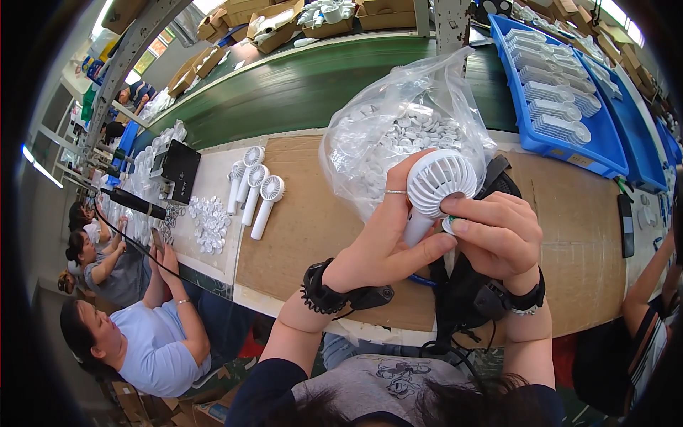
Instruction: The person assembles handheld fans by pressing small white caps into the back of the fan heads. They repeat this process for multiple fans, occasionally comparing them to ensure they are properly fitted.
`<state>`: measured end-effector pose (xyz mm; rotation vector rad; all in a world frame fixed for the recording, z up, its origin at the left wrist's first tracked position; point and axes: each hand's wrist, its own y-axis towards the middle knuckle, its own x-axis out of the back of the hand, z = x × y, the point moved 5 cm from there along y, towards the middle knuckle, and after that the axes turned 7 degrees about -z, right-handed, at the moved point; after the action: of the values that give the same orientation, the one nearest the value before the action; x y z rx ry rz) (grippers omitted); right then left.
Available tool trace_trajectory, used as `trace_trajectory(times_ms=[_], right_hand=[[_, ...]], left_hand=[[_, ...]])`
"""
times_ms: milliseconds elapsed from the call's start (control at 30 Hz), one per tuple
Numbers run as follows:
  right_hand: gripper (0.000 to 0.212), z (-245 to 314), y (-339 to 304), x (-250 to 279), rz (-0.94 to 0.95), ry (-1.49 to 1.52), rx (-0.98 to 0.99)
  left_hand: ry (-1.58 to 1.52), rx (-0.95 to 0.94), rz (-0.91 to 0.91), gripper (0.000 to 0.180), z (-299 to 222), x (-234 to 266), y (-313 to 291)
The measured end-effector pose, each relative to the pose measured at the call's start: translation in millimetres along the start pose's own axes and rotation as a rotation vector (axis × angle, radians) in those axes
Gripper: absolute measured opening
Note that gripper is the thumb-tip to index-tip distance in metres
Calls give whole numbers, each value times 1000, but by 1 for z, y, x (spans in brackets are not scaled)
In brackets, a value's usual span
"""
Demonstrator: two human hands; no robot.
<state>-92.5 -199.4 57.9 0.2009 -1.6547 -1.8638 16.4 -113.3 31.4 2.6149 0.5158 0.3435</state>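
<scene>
A white handheld fan (pixel 442 178) is gripped in my left hand (pixel 380 245), its round slatted head up and the handle partly hidden by my fingers. My right hand (pixel 501 231) pinches a small round whitish part (pixel 448 225) with a bit of green at its edge, held against the fan just below the grille. Behind the fan, a clear plastic bag (pixel 356 142) stands open, full of small round white caps (pixel 427 132). Several more white fans (pixel 263 206) lie on the cardboard mat (pixel 306 249) to the left.
A green conveyor belt (pixel 284 92) runs along the back. Blue trays (pixel 523 117) with rows of white parts stand at right, near a black phone-like device (pixel 626 224). Loose white pieces (pixel 210 224) and a black box (pixel 176 171) lie left. A seated person (pixel 153 331) works there.
</scene>
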Motion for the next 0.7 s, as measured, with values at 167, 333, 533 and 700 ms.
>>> trace_trajectory(times_ms=[167,333,533,700], right_hand=[[26,-1,1,1,-53,21,-22],[27,1,-1,1,-104,14,-52],[28,3,-4,2,-147,16,-106],[28,2,-4,0,-166,61,-183]], left_hand=[[-15,4,-15,79,0,0,0],[-35,-23,-37,80,0,0,1],[-24,-6,-24,80,-1,0,-1],[62,-60,-42,74,-1,3,0]])
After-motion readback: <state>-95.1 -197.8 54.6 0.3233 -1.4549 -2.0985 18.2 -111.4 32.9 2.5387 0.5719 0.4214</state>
